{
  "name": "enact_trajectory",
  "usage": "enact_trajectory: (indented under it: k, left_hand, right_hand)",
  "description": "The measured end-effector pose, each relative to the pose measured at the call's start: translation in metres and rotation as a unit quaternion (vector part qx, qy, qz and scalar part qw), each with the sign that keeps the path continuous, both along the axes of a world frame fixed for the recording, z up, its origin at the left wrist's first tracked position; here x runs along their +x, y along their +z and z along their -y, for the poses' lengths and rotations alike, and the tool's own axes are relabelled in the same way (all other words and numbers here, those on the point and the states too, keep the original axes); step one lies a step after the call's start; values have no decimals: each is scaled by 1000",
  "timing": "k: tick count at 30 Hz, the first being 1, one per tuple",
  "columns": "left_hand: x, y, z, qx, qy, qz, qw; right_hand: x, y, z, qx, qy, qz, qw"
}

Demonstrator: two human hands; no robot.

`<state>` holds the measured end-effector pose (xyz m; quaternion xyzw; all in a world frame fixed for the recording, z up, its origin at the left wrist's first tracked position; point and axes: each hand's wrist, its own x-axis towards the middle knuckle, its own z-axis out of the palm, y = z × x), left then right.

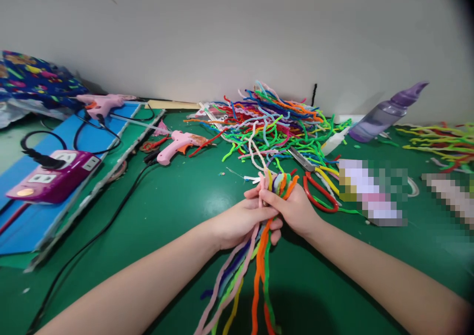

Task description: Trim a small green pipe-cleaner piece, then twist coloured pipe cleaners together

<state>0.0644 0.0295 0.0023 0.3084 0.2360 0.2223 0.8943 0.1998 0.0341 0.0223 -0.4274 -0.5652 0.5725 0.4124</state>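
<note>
A bundle of coloured pipe cleaners (260, 266) is gripped between my two hands over the green table. My left hand (242, 220) wraps it from the left, its thumb lying across the strands. From the right, my right hand (294, 209) closes on the same bundle, thumb pressed near the top. Short bent ends in pink, yellow, blue and orange stick up above the fingers. Long pink, blue, yellow, orange and green tails hang down toward me. What lies inside the fingers is hidden. Just right of my right hand are red-handled scissors (320, 195).
Behind my hands lies a large heap of loose pipe cleaners (274, 122). To the left are a pink glue gun (178, 146), another glue gun (103, 104), a purple power strip (55, 177) and a black cable (99, 233). A purple water bottle (381, 115) stands at the right, tilted in view.
</note>
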Motion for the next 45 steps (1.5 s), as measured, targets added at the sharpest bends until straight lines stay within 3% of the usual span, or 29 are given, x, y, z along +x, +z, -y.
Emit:
enact_trajectory:
  k: [11,14,20,24,30,35,36,38,41,43,45]
  left_hand:
    - [-7,5,-5,-47,-46,16,998]
    - [-6,5,-5,-40,-24,16,999]
    - [-3,3,-6,-21,90,36,995]
    - [-6,5,-9,-35,75,25,996]
    - [-12,6,-16,-51,30,33,998]
    - [-13,7,-17,-44,36,50,997]
    - [-13,7,-17,-43,39,55,997]
    - [-13,6,-17,-42,43,65,996]
    - [-13,4,-17,-48,46,80,995]
    - [-13,3,-18,-52,54,90,993]
    - [-13,3,-18,-57,63,97,992]
  right_hand:
    - [-2,7,-7,-47,27,6,999]
    - [-1,10,-10,-20,16,32,999]
    - [10,11,-19,17,-15,132,991]
    - [9,13,-20,38,0,175,984]
    - [10,23,-39,45,106,210,971]
    - [26,52,-67,-15,278,239,930]
    - [30,58,-74,-19,280,233,931]
    - [38,67,-90,27,213,228,950]
    - [48,69,-124,160,-10,222,962]
    - [55,62,-150,234,-127,285,921]
    - [60,54,-173,294,-155,384,862]
